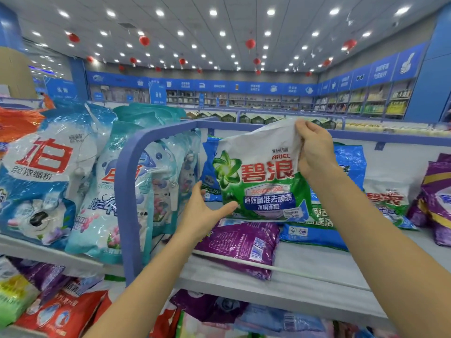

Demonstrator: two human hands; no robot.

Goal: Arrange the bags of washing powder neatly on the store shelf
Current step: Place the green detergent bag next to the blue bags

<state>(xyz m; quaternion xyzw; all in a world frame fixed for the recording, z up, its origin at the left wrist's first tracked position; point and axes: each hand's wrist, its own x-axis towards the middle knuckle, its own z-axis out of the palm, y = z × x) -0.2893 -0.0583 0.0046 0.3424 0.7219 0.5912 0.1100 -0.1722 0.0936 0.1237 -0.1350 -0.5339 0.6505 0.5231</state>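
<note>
Held bag: the green-and-white Ariel bag [258, 176] is hanging upright, face outward, over the right-hand bay of the store shelf [292, 284]. Its lower edge is meeting the bags lying flat there, and I cannot tell whether its weight is resting on them.
Right hand: the right hand [314, 152] is pinching the bag's crumpled top right corner, fingers and thumb clamped on the loose film above the powder, so it is carrying the bag by its slack.
Left hand: the left hand [205, 211] is reaching in well apart from the right, fingers straight and spread, gripping nothing. Its thumb is lying at the bag's lower left corner, touching or just short, probably getting ready to steady the heavy bottom.
Underneath: a purple bag [241, 242] and a blue bag [314, 232] are lying flat on the deck. The purple one is poking under the thin white front rail [317, 276], leaving this bay looking untidy.
Matching stock: a second Ariel bag [388, 198] is leaning further right, likely marking the group where the held one is going.
Left bay: pale blue bags [105, 191] are standing upright in a row beyond the blue divider rail [129, 172], showing the pattern being aimed for.
Step in hand: the bag is probably being stood up and squared.
Risk: held by one corner, the bag is liable to swing or sag.
</note>
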